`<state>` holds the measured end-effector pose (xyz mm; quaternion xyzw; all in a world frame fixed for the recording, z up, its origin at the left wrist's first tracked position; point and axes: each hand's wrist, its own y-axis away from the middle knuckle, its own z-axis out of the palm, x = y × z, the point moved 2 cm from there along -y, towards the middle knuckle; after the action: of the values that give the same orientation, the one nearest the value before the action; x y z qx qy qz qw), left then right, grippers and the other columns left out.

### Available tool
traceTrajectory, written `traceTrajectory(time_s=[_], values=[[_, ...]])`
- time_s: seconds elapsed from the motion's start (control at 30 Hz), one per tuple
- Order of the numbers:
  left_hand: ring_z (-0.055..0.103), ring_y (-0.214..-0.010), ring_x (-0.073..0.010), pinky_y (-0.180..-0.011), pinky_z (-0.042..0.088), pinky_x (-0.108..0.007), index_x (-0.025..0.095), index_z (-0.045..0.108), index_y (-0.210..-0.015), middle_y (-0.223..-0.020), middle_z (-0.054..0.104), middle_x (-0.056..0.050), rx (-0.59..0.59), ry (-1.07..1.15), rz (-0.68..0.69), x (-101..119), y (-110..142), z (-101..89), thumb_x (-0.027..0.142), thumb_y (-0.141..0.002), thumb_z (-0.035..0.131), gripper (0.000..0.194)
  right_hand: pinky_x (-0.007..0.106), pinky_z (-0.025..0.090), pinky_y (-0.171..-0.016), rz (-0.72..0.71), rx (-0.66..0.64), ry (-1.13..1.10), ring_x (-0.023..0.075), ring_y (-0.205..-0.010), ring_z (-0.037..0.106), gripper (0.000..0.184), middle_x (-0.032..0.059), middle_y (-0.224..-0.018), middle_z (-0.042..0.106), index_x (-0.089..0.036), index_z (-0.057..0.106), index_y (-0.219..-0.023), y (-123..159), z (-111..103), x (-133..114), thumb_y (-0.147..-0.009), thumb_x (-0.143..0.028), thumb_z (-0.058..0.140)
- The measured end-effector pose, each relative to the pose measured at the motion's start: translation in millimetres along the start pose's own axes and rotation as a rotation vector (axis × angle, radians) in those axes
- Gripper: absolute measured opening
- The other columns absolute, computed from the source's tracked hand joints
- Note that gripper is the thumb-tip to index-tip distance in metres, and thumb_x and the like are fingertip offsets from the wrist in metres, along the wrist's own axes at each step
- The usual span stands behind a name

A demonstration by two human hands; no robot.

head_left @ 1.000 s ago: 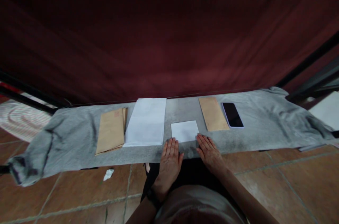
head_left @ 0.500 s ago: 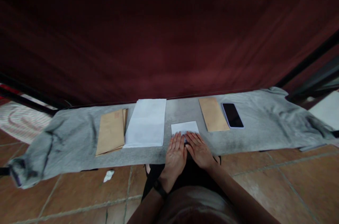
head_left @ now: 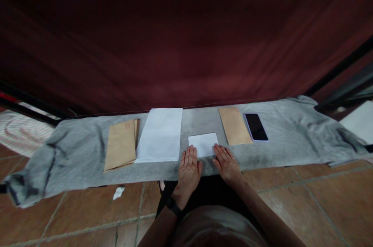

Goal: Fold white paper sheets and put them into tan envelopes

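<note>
A small folded sheet of white paper (head_left: 204, 144) lies on the grey cloth in front of me. My left hand (head_left: 189, 169) rests flat, its fingertips on the paper's near left corner. On the near right corner lie the fingertips of my right hand (head_left: 229, 164), also flat with fingers stretched out. Left of the folded paper is a stack of white sheets (head_left: 161, 134). A single brown envelope (head_left: 234, 126) lies just beyond my right hand.
Several brown envelopes (head_left: 120, 145) are piled left of the white stack. A phone (head_left: 256, 127) lies right of the single envelope. Grey cloth (head_left: 78, 146) covers the narrow bench, with a dark red curtain (head_left: 186, 44) behind. A white scrap (head_left: 118, 192) is on the tiled floor.
My hands have slid apart, left and right, from the middle of the folded paper to its near corners. More of the paper's surface now shows between them.
</note>
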<state>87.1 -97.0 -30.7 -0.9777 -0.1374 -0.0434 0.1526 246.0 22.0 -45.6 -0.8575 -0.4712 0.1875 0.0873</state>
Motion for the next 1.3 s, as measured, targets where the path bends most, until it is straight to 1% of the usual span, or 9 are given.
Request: traceTrajectory(time_s=[0.1, 0.2, 0.37, 0.53, 0.67, 0.83, 1.07, 1.17, 1.3], values=[[0.037, -0.146, -0.0273, -0.120, 0.033, -0.050, 0.008, 0.023, -0.156, -0.155, 0.040, -0.019, 0.011, 0.006, -0.022, -4, 0, -2.0, 0.023, -0.099, 0.040, 0.062, 0.048, 0.032, -0.120, 0.006, -0.006, -0.006, 0.0253, -0.142, 0.042, 0.055, 0.0119, -0.153, 0.047, -0.014, 0.034, -0.155, 3, -1, 4, -0.104, -0.035, 0.036], [0.037, -0.145, -0.0281, -0.120, 0.034, -0.052, 0.008, 0.023, -0.157, -0.155, 0.040, -0.019, 0.019, 0.012, -0.026, -2, -4, -2.8, 0.022, -0.099, 0.040, 0.062, 0.048, 0.032, -0.120, 0.018, -0.012, -0.014, 0.0252, -0.143, 0.041, 0.054, 0.0117, -0.153, 0.047, -0.014, 0.036, -0.154, 3, -3, 3, -0.105, -0.036, 0.036], [0.032, -0.148, -0.0257, -0.121, 0.033, -0.049, 0.007, 0.026, -0.155, -0.156, 0.040, -0.017, -0.017, 0.034, 0.019, 16, -18, 0.0, 0.020, -0.098, 0.037, 0.059, 0.047, 0.031, -0.121, 0.039, -0.023, -0.022, 0.0246, -0.144, 0.040, 0.051, 0.0112, -0.152, 0.048, -0.013, 0.042, -0.151, -11, -6, -6, -0.105, -0.035, 0.034], [0.030, -0.149, -0.0240, -0.121, 0.031, -0.048, 0.006, 0.028, -0.155, -0.156, 0.040, -0.017, -0.038, 0.070, 0.060, 28, -30, 6.2, 0.016, -0.097, 0.033, 0.059, 0.047, 0.030, -0.121, -0.013, -0.066, -0.036, 0.0237, -0.145, 0.038, 0.050, 0.0089, -0.153, 0.046, -0.015, 0.044, -0.150, -30, -6, -17, -0.106, -0.035, 0.032], [0.033, -0.148, -0.0251, -0.120, 0.032, -0.048, 0.005, 0.029, -0.154, -0.155, 0.040, -0.019, -0.039, 0.055, 0.036, 24, -30, 10.6, 0.018, -0.097, 0.034, 0.058, 0.047, 0.029, -0.121, -0.012, -0.084, -0.026, 0.0230, -0.145, 0.039, 0.049, 0.0096, -0.153, 0.047, -0.016, 0.046, -0.149, -34, 0, -17, -0.106, -0.035, 0.032], [0.033, -0.148, -0.0258, -0.120, 0.032, -0.050, 0.007, 0.027, -0.155, -0.156, 0.040, -0.019, -0.027, 0.031, 0.001, 14, -24, 10.4, 0.021, -0.098, 0.036, 0.060, 0.048, 0.028, -0.121, 0.022, -0.042, 0.000, 0.0241, -0.144, 0.040, 0.052, 0.0107, -0.153, 0.046, -0.015, 0.040, -0.152, -26, 5, -9, -0.105, -0.036, 0.034], [0.032, -0.148, -0.0271, -0.120, 0.032, -0.049, 0.004, 0.034, -0.152, -0.156, 0.039, -0.020, -0.013, -0.014, -0.046, 4, -19, 6.8, 0.022, -0.098, 0.038, 0.057, 0.049, 0.030, -0.120, 0.066, -0.014, 0.003, 0.0254, -0.143, 0.041, 0.053, 0.0111, -0.152, 0.048, -0.016, 0.040, -0.152, -17, 5, 3, -0.105, -0.038, 0.034], [0.034, -0.147, -0.0282, -0.120, 0.032, -0.051, 0.003, 0.036, -0.151, -0.154, 0.042, -0.020, -0.006, -0.021, -0.068, 1, -17, 4.1, 0.021, -0.098, 0.038, 0.056, 0.049, 0.032, -0.119, 0.081, -0.006, 0.006, 0.0257, -0.143, 0.041, 0.052, 0.0107, -0.152, 0.048, -0.017, 0.039, -0.153, -15, 5, 6, -0.105, -0.038, 0.034], [0.035, -0.146, -0.0290, -0.120, 0.032, -0.050, 0.001, 0.042, -0.146, -0.151, 0.045, -0.022, -0.014, -0.031, -0.086, 0, -19, 0.6, 0.021, -0.098, 0.038, 0.052, 0.049, 0.032, -0.118, 0.086, 0.003, 0.015, 0.0264, -0.143, 0.041, 0.052, 0.0114, -0.152, 0.047, -0.016, 0.040, -0.152, -15, 4, 7, -0.105, -0.038, 0.034]])
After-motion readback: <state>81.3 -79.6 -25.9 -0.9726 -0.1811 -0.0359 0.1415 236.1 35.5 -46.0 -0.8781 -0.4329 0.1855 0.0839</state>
